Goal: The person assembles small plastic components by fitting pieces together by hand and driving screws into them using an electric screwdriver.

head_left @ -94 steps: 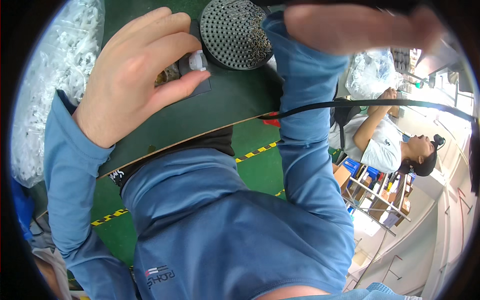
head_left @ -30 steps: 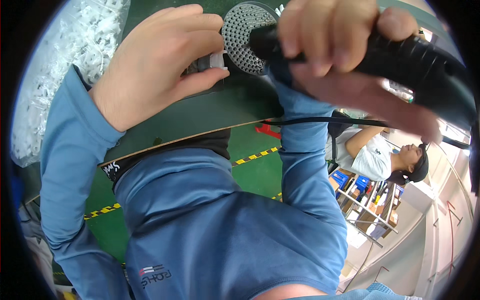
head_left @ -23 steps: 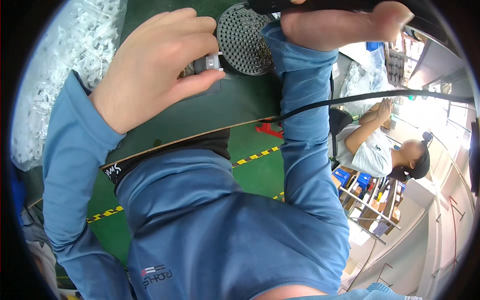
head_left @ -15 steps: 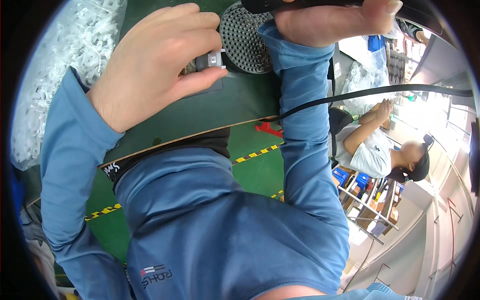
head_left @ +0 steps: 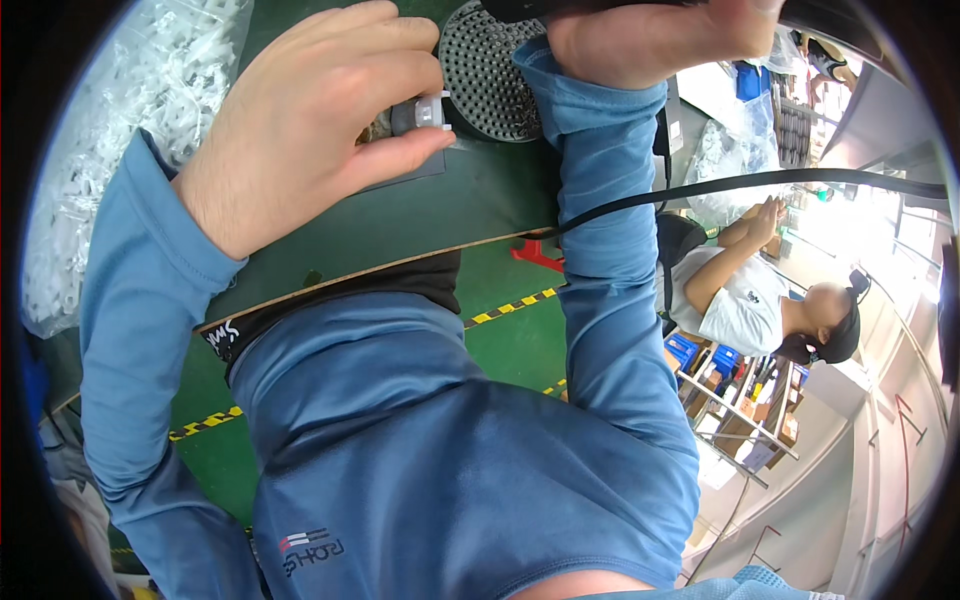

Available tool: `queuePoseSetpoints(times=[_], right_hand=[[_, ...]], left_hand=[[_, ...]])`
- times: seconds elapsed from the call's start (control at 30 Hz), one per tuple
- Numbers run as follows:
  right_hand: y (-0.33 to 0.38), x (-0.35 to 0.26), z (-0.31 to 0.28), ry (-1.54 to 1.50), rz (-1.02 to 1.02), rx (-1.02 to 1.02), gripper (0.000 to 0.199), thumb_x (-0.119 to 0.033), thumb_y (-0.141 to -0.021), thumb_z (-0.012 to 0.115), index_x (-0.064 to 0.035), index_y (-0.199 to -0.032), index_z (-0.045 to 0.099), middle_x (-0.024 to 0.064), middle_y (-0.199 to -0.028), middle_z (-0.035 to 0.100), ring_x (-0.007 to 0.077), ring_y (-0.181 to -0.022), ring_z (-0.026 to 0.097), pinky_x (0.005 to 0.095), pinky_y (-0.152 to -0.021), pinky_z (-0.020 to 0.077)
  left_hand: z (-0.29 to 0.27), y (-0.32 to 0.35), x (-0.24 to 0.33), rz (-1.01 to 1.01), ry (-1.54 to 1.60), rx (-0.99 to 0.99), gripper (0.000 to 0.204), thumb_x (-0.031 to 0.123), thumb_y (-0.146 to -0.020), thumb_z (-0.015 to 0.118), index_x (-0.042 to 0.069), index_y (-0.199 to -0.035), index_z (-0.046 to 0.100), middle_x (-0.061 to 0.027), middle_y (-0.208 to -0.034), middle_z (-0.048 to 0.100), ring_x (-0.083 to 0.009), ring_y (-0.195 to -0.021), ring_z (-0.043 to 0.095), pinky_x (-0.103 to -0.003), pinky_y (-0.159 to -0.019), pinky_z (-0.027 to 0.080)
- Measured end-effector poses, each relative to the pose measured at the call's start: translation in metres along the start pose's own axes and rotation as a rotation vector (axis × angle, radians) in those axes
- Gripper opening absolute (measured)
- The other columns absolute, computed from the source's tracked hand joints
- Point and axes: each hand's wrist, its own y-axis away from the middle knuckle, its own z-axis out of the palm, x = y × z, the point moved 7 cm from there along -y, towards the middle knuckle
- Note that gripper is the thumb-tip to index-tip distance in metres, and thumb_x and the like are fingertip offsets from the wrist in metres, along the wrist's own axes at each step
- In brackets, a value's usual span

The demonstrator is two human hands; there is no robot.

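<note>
My left hand (head_left: 310, 125) is closed over the green work surface. Between thumb and fingers it pinches a small grey-and-white plastic part (head_left: 418, 115). A brownish piece beside that part is mostly hidden by the fingers. Just beyond the fingertips lies a round dark tray with a dotted, perforated-looking base (head_left: 490, 72), with small dark screw-like pieces at its right side. At the top edge my right hand (head_left: 650, 45) is closed around a long black object (head_left: 518, 8). The frame cuts off much of that object, so its kind is unclear.
A clear bag of white plastic parts (head_left: 130, 130) lies at left. A black cable (head_left: 760, 182) crosses my right forearm's area. The wooden table edge (head_left: 370, 268) runs before my body. At right, a co-worker in a white shirt (head_left: 745, 310) sits near a shelf with blue bins (head_left: 725, 362).
My right hand and the black object have shifted slightly upward in the picture. The left hand stays nearly in place, with the plastic part turned a little in its grip.
</note>
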Motion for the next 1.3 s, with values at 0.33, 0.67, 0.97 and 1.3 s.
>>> queuePoseSetpoints(times=[0.33,0.67,0.97,1.3], right_hand=[[-0.009,-0.049,0.019,0.034,-0.043,-0.231,0.084,-0.082,-0.092,0.046,-0.0077,-0.126,0.063,0.0055,-0.078,0.061,0.0161,-0.055,0.055,0.0364,-0.052,0.0495],[0.001,-0.064,0.059,-0.062,0.325,-0.721,0.041,-0.038,-0.098,0.062,-0.0133,-0.129,0.053,0.0058,-0.089,0.06,0.0192,-0.068,0.061,0.0391,-0.066,0.051],[0.004,-0.05,0.07,-0.043,0.39,-0.73,0.037,-0.016,-0.095,0.065,-0.0158,-0.127,0.048,0.0067,-0.092,0.059,0.0217,-0.072,0.061,0.041,-0.071,0.0499],[0.007,-0.05,0.094,0.052,0.435,-0.805,0.048,0.005,-0.091,0.07,-0.0181,-0.125,0.044,0.0078,-0.095,0.059,0.0242,-0.076,0.061,0.0427,-0.077,0.0488]], left_hand=[[-0.001,0.002,0.001,0.012,-0.011,0.054,0.032,0.014,-0.075,0.084,0.001,-0.098,0.066,-0.0142,-0.108,0.063,-0.0366,-0.097,0.059,-0.043,-0.088,0.049],[-0.001,-0.006,-0.001,-0.054,0.105,-0.068,0.029,0.01,-0.075,0.079,0.002,-0.098,0.064,-0.011,-0.099,0.059,-0.0333,-0.088,0.053,-0.042,-0.081,0.045],[0.0,-0.013,0.0,-0.017,0.053,-0.045,0.019,0.018,-0.079,0.077,0.005,-0.086,0.064,-0.0084,-0.086,0.053,-0.0283,-0.083,0.053,-0.038,-0.075,0.045],[-0.008,-0.007,-0.001,-0.013,0.094,-0.072,0.019,0.02,-0.08,0.076,0.005,-0.081,0.065,-0.0087,-0.086,0.054,-0.0286,-0.084,0.054,-0.039,-0.076,0.046]])
